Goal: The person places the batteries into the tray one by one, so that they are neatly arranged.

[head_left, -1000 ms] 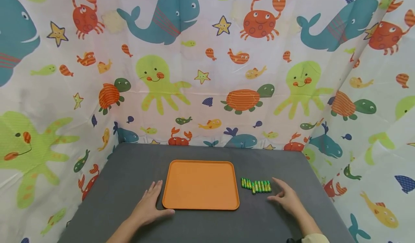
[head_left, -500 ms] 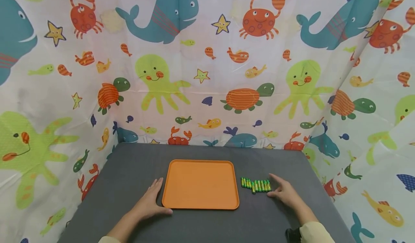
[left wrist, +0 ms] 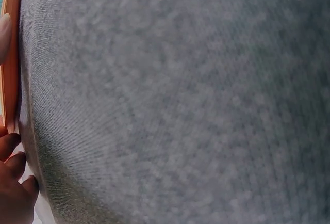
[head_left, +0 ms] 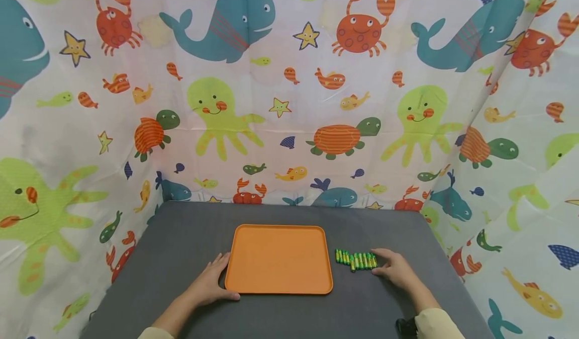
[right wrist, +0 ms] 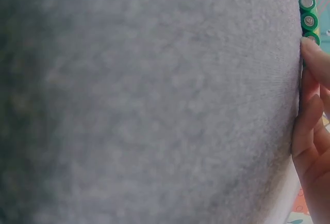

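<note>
A row of several green-and-yellow batteries (head_left: 357,261) lies side by side on the grey table, with one battery (head_left: 353,264) sticking out towards the front. My right hand (head_left: 398,271) is at the right end of the row, its thumb and index finger at the two ends of the last battery, pinching it. The right wrist view shows the thumb (right wrist: 315,59) against a battery end (right wrist: 311,39). My left hand (head_left: 209,282) rests at the left front corner of an orange tray (head_left: 278,258), thumb by the front edge, fingers spread along the left side. Its thumb (left wrist: 4,37) touches the tray's rim.
The grey table (head_left: 289,319) reaches to a white curtain (head_left: 280,128) printed with sea animals at the back and both sides. The batteries lie just right of the tray. A dark band (head_left: 407,327) is on the right wrist.
My right hand has moved left and its finger gap has narrowed onto the end battery. My left hand has shifted slightly against the tray. The tray and batteries stay where they were.
</note>
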`<act>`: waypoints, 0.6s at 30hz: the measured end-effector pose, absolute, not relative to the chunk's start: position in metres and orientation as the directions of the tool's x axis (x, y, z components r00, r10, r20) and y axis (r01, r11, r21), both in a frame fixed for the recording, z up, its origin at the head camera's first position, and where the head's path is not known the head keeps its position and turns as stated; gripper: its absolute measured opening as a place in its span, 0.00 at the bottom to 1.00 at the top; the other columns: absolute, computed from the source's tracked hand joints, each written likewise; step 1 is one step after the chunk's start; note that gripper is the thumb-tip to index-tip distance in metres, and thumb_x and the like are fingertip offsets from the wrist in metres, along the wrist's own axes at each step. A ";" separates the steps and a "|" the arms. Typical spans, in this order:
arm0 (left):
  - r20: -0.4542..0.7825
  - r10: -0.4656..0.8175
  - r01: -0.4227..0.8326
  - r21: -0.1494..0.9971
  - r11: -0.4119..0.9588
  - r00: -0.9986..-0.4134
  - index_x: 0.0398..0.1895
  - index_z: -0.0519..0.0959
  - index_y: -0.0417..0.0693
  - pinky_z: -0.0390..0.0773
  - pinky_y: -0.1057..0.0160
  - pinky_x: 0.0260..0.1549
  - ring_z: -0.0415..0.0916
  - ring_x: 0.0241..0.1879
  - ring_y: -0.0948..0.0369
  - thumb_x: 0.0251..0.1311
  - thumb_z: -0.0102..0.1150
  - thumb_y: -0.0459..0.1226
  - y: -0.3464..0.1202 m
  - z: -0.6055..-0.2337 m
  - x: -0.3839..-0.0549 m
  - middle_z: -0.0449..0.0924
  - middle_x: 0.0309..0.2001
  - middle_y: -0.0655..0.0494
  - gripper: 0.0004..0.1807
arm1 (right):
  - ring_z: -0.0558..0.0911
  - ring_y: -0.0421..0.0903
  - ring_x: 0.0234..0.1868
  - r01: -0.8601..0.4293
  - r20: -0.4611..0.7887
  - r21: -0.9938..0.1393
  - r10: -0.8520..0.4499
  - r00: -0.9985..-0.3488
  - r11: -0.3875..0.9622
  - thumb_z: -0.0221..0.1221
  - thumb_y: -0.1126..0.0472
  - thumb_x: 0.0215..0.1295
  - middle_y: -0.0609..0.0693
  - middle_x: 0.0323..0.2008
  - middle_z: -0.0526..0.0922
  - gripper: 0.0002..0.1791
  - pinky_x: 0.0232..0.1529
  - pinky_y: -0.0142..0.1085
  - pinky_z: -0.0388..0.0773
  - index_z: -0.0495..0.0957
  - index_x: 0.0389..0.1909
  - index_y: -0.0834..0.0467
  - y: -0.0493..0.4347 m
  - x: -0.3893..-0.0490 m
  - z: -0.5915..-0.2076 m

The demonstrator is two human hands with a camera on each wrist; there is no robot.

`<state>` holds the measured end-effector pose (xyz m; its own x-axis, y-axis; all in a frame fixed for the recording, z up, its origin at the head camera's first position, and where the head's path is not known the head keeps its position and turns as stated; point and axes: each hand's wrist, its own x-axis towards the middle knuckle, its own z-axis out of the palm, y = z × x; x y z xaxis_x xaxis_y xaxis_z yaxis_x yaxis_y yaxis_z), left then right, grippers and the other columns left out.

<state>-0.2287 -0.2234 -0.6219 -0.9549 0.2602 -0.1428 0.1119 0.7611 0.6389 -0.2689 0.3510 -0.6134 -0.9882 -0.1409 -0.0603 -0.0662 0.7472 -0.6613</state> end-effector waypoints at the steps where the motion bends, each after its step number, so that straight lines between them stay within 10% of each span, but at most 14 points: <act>1: -0.145 0.260 0.111 0.636 0.763 -0.955 0.81 0.52 0.42 0.46 0.34 0.74 0.44 0.79 0.41 0.34 0.80 0.64 -0.224 -0.622 -0.229 0.53 0.79 0.43 0.73 | 0.76 0.43 0.24 -0.068 -0.055 -0.656 -0.137 -0.989 0.752 0.74 0.60 0.56 0.64 0.65 0.75 0.34 0.24 0.35 0.74 0.76 0.66 0.58 0.350 -0.269 -0.613; 18: -0.144 0.252 0.103 0.643 0.759 -0.957 0.81 0.54 0.44 0.47 0.34 0.74 0.45 0.79 0.42 0.36 0.79 0.64 -0.224 -0.623 -0.227 0.54 0.79 0.45 0.70 | 0.78 0.43 0.21 0.066 -0.107 -0.699 -0.014 -0.994 0.712 0.74 0.62 0.55 0.48 0.20 0.84 0.33 0.20 0.33 0.70 0.76 0.63 0.67 0.353 -0.266 -0.615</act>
